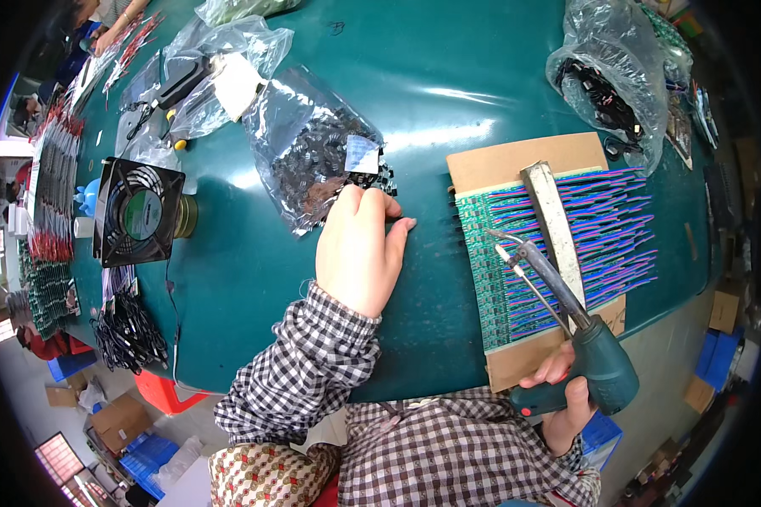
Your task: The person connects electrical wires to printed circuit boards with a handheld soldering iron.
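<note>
Nearest, right: the right hand (562,406) holds a dark green soldering gun (604,372), fingers closed round the handle. Gun looks rigid and moderately heavy; grip belongs on the plastic, clear of the metal barrel, presumably hot. Its tip overlaps the circuit boards (478,270) in view; contact cannot be judged.

Boards sit in a row on cardboard (528,160), blue-and-pink wires (617,228) running off to the right, a worn metal bar (554,228) lying across them. Boards seem light, stiff and fragile; best taken by bare edges. Wires likely supple, with joints that may tear if pulled.

Left of these, the left hand (359,245) is over the bench (431,93), fingers curled at the near end of a clear bag (283,110), beside small black parts (385,177). Thumb stands slightly apart from the index; cannot tell whether anything is pinched. Parts appear light and hard, suited to a fingertip pinch at the sides; bag film thin, probably slippery.

Farther left: a black fan (139,213), upright. Far right: a plastic bag (604,34) of dark cables. Far left corner: another person's hand (106,40).
</note>
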Demonstrator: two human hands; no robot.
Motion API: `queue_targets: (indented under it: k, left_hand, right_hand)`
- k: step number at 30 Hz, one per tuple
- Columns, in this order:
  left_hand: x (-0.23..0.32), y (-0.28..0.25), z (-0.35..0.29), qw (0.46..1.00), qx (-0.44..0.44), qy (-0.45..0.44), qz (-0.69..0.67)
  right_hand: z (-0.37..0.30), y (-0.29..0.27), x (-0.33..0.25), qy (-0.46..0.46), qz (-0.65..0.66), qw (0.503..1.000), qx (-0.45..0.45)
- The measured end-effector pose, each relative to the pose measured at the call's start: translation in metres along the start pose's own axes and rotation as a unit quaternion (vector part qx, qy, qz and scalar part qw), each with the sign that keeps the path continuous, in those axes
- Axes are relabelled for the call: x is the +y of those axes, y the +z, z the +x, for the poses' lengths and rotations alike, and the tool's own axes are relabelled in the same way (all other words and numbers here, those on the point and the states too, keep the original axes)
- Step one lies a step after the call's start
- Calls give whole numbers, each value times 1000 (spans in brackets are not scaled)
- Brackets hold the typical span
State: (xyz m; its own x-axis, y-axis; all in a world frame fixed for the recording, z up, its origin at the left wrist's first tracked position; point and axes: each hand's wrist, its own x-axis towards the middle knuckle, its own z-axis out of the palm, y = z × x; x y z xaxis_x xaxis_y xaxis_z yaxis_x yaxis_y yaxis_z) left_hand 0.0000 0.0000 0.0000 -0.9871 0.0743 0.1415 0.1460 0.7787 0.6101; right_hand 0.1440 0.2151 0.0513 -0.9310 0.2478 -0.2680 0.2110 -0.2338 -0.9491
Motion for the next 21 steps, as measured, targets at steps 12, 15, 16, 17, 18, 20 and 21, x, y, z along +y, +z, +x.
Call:
queue_targets:
  k: [12, 15, 16, 17, 18, 20, 21]
  left_hand:
    - [72, -22, -45, 936, -93, 138, -310]
    - [83, -19, -51, 921, -121, 180, -325]
    - [85, -17, -53, 919, -122, 181, -328]
    - [85, -15, -54, 918, -111, 197, -327]
    - [85, -13, -55, 916, -101, 213, -323]
    - [89, -16, -55, 915, -117, 195, -333]
    - [91, -18, -55, 914, -134, 175, -341]
  right_hand:
    - [17, 19, -22, 23, 17, 999, 19]
    - [26, 26, -30, 43, -28, 999, 6]
    - [25, 23, -29, 42, -30, 999, 8]
    - [23, 19, -26, 43, -49, 998, -8]
    - [23, 18, -24, 44, -66, 997, -25]
    - [21, 18, -23, 23, -53, 998, -16]
    - [22, 18, -21, 3, -38, 999, -8]
